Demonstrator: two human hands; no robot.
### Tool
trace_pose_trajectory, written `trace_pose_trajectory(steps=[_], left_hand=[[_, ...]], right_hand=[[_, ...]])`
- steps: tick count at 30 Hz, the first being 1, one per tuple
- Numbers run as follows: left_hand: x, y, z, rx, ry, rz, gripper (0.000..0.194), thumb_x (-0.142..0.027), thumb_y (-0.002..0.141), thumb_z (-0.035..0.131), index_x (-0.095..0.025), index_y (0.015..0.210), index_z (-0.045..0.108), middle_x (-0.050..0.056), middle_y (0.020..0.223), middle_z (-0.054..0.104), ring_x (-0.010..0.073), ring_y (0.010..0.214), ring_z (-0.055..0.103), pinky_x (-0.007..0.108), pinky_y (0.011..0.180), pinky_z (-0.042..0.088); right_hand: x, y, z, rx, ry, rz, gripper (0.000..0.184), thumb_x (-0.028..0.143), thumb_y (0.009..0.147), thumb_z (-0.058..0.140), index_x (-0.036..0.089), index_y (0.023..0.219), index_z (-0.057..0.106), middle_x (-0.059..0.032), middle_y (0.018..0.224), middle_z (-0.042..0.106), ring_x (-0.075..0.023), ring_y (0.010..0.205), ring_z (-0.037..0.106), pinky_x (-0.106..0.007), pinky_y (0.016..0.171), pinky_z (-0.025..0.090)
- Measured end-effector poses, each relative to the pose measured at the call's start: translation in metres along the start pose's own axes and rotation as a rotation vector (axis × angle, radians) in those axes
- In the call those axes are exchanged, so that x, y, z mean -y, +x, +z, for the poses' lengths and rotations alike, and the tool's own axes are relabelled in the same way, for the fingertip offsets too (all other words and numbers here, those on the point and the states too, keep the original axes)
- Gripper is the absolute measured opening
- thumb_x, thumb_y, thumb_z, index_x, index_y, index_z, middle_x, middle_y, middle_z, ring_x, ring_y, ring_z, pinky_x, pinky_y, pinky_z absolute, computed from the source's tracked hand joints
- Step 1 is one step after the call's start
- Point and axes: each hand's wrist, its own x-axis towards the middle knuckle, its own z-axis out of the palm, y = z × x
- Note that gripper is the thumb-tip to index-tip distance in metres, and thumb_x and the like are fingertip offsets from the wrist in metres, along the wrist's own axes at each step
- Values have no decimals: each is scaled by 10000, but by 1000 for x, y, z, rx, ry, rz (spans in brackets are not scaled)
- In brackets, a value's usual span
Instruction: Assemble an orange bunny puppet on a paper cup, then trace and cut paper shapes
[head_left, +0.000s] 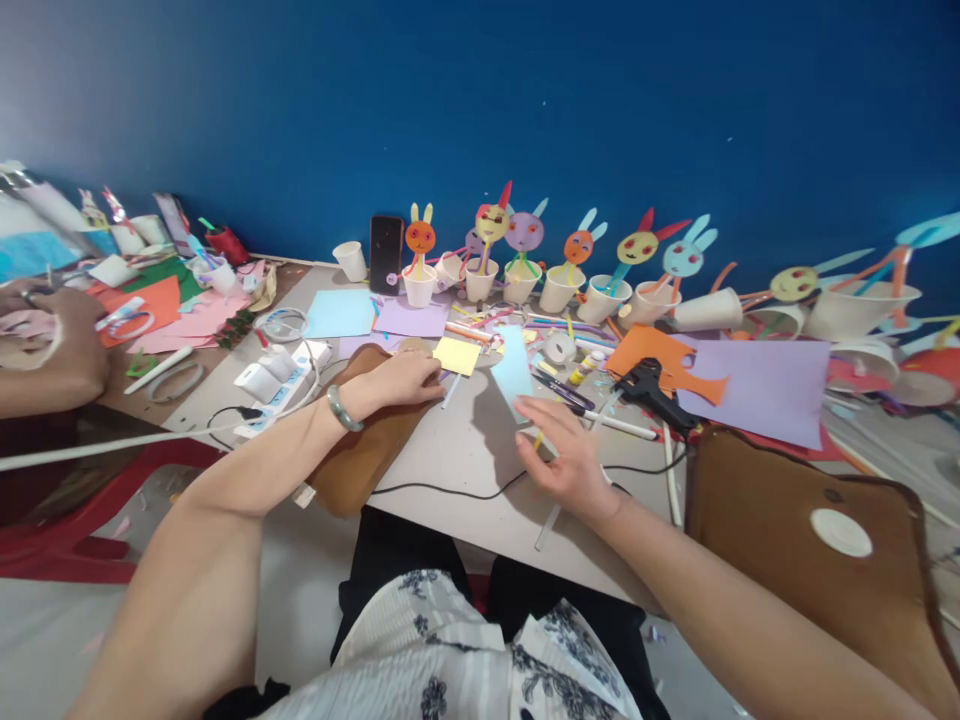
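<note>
My left hand reaches over a brown cushion, its fingers curled together at the left edge of a small yellow paper. A thin white strip lies beside those fingertips; what they hold, if anything, is hidden. My right hand hovers above the table with thumb and fingers apart, its index fingertip by the lower end of a light blue paper piece. A small bit of yellow shows between thumb and fingers. To its right lies a black glue gun on orange paper.
Paper cups with rabbit-faced figures line the blue wall. A phone leans there. A power strip sits at left, near another person's hand. A black cord crosses the table. Purple paper and another brown cushion lie at right.
</note>
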Motion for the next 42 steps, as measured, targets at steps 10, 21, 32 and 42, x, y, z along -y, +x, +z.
trace_pose_trajectory(steps=[10,21,32,42], left_hand=[[-10,-12,6,-71,75,-216,343,-341,1045,513,-115,1247,673,185,1219,749,309,1108,715,392,944,543],[4,-19,14,-2,183,-439,383,-142,976,442,-49,1166,762,285,1073,772,399,1092,759,467,897,576],[-4,-29,-4,12,220,-488,424,-80,997,378,-7,1250,712,298,1164,748,399,1130,724,453,901,530],[-105,-45,8,-23,305,392,228,-79,977,493,-87,992,720,188,984,722,323,989,677,444,881,476]], right_hand=[[-3,-3,11,282,-19,-287,359,191,1045,544,209,1349,734,-167,1227,806,-289,1166,762,-494,983,652],[6,-6,15,447,-113,-354,268,234,1107,508,184,1175,762,-149,1139,800,-251,1034,721,-411,903,594],[6,-4,11,510,-126,-343,281,227,1103,509,208,1123,789,-129,1103,795,-246,1010,697,-397,914,558],[1,-2,6,490,-222,-319,277,74,1008,530,196,969,777,-102,970,790,-217,893,701,-334,831,533]])
